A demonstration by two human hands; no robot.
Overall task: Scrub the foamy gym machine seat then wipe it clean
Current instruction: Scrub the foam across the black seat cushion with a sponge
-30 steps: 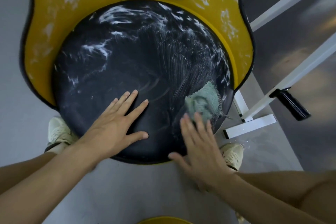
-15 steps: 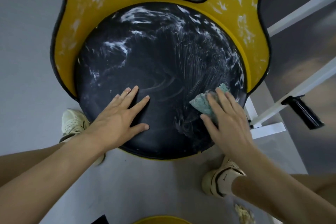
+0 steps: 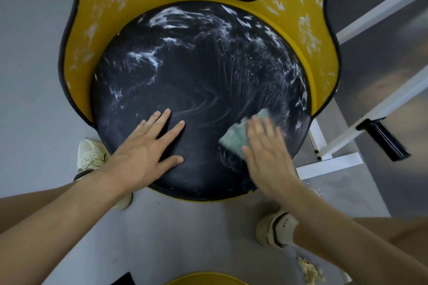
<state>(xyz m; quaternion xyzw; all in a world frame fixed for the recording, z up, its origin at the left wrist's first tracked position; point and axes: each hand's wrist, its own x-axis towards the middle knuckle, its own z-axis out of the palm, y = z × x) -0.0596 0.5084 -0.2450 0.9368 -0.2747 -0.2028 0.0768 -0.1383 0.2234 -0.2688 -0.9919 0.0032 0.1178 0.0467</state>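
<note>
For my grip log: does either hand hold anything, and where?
Nothing is gripped. The right hand presses flat on the near end of the scrub pad; the left hand lies flat on the seat.

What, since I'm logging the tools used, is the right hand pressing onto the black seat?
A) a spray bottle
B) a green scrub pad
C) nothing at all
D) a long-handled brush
B: the right hand lies with straight fingers over a green scrub pad on the foamy seat.
</note>
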